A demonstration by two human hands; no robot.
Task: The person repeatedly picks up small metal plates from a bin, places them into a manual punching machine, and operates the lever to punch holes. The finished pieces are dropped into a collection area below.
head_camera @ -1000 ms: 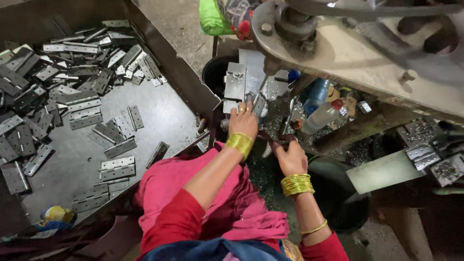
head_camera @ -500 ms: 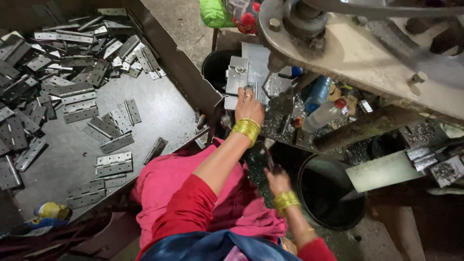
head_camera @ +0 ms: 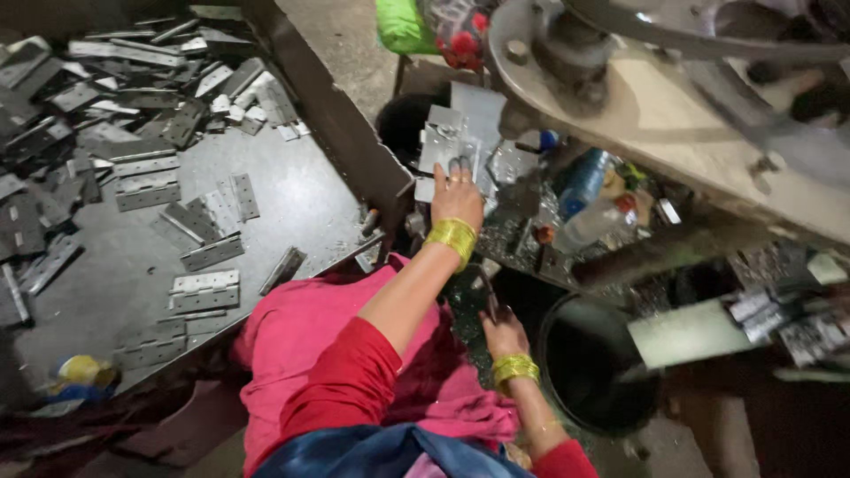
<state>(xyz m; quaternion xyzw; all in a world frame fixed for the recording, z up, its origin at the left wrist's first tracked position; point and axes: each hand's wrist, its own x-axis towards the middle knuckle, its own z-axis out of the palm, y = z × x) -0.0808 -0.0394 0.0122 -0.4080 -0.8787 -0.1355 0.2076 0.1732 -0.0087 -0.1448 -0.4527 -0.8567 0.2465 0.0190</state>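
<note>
The right hand's (head_camera: 503, 332) grip is too dim to tell, while the left hand (head_camera: 458, 196) presses spread fingers on a metal plate (head_camera: 440, 146).

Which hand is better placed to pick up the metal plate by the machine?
Left. The left hand already rests its fingers on the metal plate, while the right hand sits lower, near the black bucket.
</note>
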